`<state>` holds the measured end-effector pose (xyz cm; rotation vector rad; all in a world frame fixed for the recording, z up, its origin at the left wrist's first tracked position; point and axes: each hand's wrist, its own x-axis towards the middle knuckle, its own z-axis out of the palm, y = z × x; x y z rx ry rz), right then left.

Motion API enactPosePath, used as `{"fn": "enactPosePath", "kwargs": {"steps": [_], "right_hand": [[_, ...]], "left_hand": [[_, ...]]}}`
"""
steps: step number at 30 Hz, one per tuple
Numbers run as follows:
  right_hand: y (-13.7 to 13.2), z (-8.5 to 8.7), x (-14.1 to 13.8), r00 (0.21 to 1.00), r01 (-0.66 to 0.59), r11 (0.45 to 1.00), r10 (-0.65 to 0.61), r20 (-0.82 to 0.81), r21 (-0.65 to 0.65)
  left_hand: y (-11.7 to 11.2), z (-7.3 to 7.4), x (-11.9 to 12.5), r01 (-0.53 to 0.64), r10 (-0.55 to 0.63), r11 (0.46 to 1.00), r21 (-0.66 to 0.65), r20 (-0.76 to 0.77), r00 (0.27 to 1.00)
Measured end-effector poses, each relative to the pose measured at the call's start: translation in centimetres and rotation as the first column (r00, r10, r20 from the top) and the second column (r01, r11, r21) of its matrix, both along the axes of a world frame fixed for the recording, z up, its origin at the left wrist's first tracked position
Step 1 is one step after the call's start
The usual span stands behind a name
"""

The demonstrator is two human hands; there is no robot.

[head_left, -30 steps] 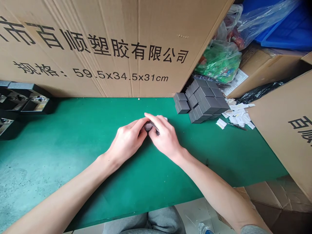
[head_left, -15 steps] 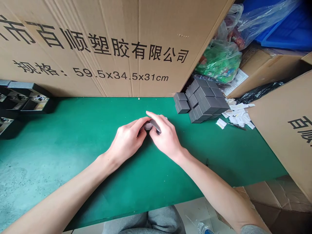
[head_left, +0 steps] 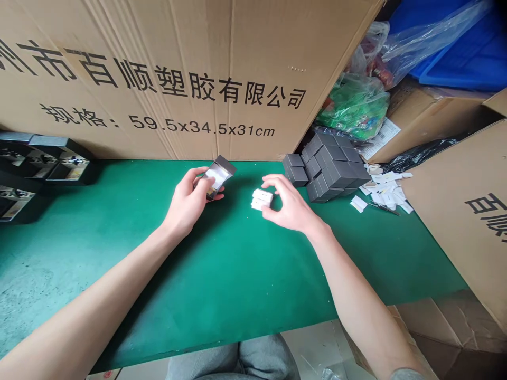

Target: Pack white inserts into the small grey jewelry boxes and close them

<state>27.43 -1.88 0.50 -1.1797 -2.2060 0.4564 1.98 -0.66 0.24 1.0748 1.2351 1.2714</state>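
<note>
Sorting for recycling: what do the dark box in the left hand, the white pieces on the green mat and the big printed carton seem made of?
The dark box looks like matte grey card or plastic, with crisp folded edges. The white pieces look like matte paper or card. The carton is creased brown corrugated cardboard.

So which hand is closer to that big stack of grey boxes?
The right one. The right hand is just left of the stack of grey boxes, close but not touching it. The left hand is much farther left, holding a small dark box.
</note>
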Motion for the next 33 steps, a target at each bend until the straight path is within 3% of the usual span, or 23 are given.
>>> {"fn": "enactPosePath", "kwargs": {"steps": [6,11,15,18,23,33], "right_hand": [[-0.6,0.1,-0.7,0.985,0.036,0.994,-0.018,0.172,-0.102],[-0.8,-0.3,-1.7,0.994,0.001,1.000,-0.003,0.112,0.020],[-0.9,-0.8,-2.6,0.998,0.057,0.957,-0.048,-0.038,0.285],[-1.4,-0.7,-3.6,0.999,0.052,0.921,-0.046,-0.023,0.385],[-2.0,-0.9,-4.9,0.999,0.032,0.916,-0.042,0.016,0.400],[-2.4,-1.3,-5.7,0.979,0.149,0.911,-0.190,0.071,0.384]], "left_hand": [[0.1,0.3,0.1,0.002,0.033,0.995,-0.104,0.341,0.939],[-0.3,0.8,0.3,0.106,-0.045,0.986,-0.131,0.400,0.916],[-0.8,0.7,0.3,0.202,-0.147,0.973,-0.111,0.380,0.913],[-1.3,0.3,0.5,0.305,-0.277,0.951,-0.049,0.304,0.911],[-1.8,-0.5,0.9,0.391,-0.388,0.920,0.030,0.206,0.898],[-1.6,-0.5,0.9,0.378,-0.383,0.923,0.069,0.101,0.918]]}}
